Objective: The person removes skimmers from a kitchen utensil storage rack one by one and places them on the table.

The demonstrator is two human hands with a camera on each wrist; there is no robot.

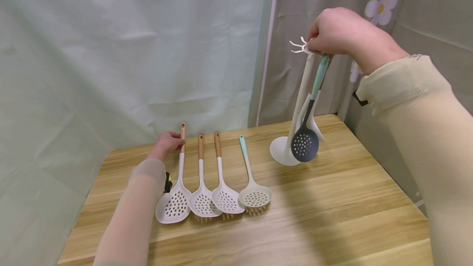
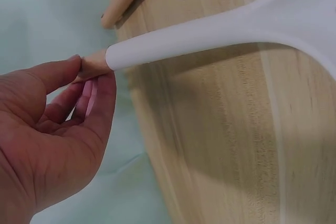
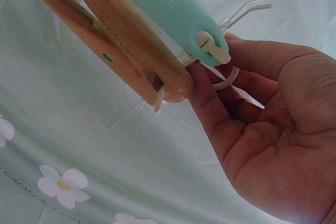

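Nearest on the worktop (image 1: 332,225) lie four slotted skimmers in a row, heads toward the person, handles pointing away: three white ones with wooden handles and a grey one (image 1: 254,194) with a mint handle on the right. The left arm stretches forward along the row's left side, and the left hand (image 1: 167,143) rests at the far end of the leftmost skimmer (image 1: 174,204); its grip is a pinch, thumb and fingertips (image 2: 89,80) closed on the wooden handle tip. Farther back and to the right stands a white rack (image 1: 286,149) on a round base. The right arm is raised, wrist bent down, and the right hand (image 1: 334,32) has its fingers curled at the rack's hooks on top, touching the mint handle end of a dark skimmer (image 1: 304,145) that hangs there beside wooden handles.
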